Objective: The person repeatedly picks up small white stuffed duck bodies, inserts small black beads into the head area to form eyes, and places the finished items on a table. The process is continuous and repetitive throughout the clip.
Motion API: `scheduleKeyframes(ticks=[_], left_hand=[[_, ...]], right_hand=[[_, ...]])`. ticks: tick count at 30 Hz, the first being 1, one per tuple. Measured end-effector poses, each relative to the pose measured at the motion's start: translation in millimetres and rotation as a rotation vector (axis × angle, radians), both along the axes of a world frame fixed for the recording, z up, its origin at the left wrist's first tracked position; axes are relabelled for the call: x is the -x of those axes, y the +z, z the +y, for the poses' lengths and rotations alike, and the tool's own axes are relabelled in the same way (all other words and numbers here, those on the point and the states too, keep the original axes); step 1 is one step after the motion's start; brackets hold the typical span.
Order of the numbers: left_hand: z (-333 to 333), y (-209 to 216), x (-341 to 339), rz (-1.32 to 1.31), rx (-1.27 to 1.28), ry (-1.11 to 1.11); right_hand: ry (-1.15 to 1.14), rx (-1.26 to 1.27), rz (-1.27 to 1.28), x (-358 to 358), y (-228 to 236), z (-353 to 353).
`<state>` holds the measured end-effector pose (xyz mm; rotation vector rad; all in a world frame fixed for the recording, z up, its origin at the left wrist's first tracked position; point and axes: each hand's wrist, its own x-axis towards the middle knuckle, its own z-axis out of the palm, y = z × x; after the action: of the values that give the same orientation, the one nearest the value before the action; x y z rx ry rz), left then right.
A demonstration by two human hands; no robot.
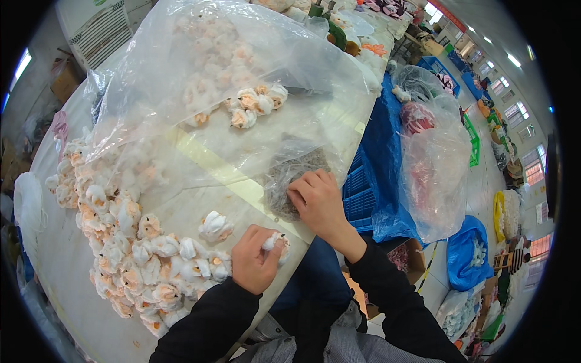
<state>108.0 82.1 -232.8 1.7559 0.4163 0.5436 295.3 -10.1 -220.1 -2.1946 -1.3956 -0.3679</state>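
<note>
Near the table's front edge, my left hand is closed around a small white plush piece with peach patches and a dark tip. My right hand reaches into a clear plastic bag of fine grey-brown pieces, its fingers bent together. What those fingertips pinch, if anything, is too small to make out. Beside my left hand lies a single white plush piece. To the left spreads a large pile of similar white and peach plush pieces.
A large clear plastic sheet covers more plush pieces on the far part of the white table. To the right stand blue crates, a clear bag with pink contents and a blue bag on the floor.
</note>
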Motion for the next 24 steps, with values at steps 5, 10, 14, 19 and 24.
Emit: scheduleKeyframes(ticks=[5,10,14,19,24], left_hand=[[0,5,1,0.014,0.002,-0.010],[0,2,1,0.005,-0.003,-0.004],[1,7,0,0.028,0.024,-0.005],[1,5,1,-0.006,-0.054,0.010],[-2,11,1,0.054,-0.063,0.008]], right_hand=[[0.008,-0.180,0.195,2,4,-8],[0.029,-0.165,0.213,2,6,-16],[0.041,-0.137,0.192,2,9,-16],[0.058,-0.119,0.126,4,3,-12],[0.043,-0.125,0.089,11,14,-14]])
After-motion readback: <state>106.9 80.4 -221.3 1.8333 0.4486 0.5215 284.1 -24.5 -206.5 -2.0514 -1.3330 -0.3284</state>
